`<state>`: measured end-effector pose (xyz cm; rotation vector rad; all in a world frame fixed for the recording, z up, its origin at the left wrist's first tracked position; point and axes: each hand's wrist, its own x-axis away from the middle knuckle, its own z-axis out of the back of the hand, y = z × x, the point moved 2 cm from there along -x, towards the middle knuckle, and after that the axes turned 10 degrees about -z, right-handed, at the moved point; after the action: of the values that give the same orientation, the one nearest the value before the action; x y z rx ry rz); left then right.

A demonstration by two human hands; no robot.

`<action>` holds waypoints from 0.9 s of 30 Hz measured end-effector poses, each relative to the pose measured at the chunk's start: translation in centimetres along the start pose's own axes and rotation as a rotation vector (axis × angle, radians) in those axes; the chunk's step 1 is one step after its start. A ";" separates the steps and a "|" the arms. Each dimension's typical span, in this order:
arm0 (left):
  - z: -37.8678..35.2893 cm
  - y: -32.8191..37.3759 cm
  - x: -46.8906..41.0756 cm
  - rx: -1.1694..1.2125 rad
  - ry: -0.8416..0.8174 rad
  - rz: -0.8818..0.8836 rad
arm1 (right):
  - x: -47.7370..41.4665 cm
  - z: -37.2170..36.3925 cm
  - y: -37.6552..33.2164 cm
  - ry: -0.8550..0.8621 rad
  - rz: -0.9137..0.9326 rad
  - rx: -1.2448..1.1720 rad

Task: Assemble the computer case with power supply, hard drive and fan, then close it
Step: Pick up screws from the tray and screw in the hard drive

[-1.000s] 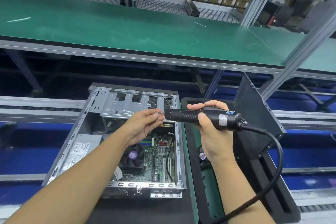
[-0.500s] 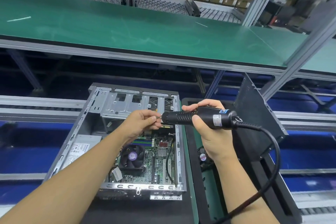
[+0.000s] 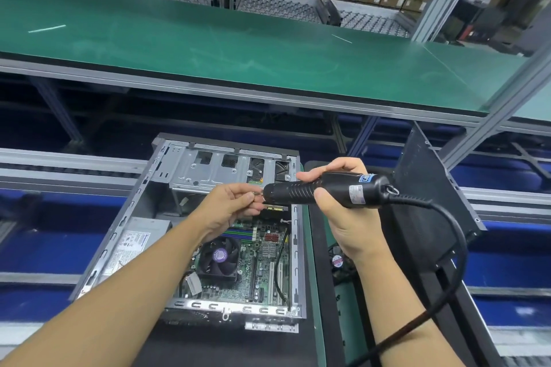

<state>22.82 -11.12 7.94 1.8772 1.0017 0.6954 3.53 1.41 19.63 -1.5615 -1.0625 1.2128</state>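
An open computer case [image 3: 117,235] lies on its side at the lower middle, showing the motherboard, a black CPU fan [image 3: 219,256], the grey power supply [image 3: 135,240] at its left and a metal drive cage [image 3: 208,170] at its far end. My right hand [image 3: 343,217] grips a black electric screwdriver [image 3: 322,191] held level above the case, tip pointing left. My left hand [image 3: 231,208] pinches a small screw at the screwdriver's tip. A small loose fan [image 3: 337,259] lies right of the case, partly hidden by my right wrist.
A black side panel [image 3: 429,188] leans upright on a black stand to the right. The screwdriver's black cable [image 3: 447,292] loops down past my right forearm. A green workbench shelf [image 3: 238,48] spans behind, with metal rails and blue bins on both sides.
Both hands and the screwdriver have shifted slightly left and down over the case. My left fingers stay pinched at the tool's tip.
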 end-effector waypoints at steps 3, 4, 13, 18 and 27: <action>-0.5 0.0 0.2 -0.025 -0.025 -0.009 | -0.9 -0.5 -0.6 -0.041 0.014 -0.049; -0.7 -0.1 0.2 -0.037 -0.024 -0.016 | -1.3 -0.7 -0.8 -0.050 0.022 -0.061; -1.2 -1.6 0.7 0.143 0.096 -0.013 | -3.4 -1.4 -1.9 -0.119 0.088 -0.154; -1.7 -2.0 1.3 0.162 0.124 -0.025 | -3.9 -1.3 -2.1 -0.149 0.073 -0.163; -3.4 -2.5 1.8 -0.093 0.133 -0.061 | -4.4 -0.7 -1.0 -0.086 0.061 -0.148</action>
<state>20.16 -7.39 7.41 1.7312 1.0873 0.8255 3.37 -2.61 21.79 -1.6774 -1.1912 1.2764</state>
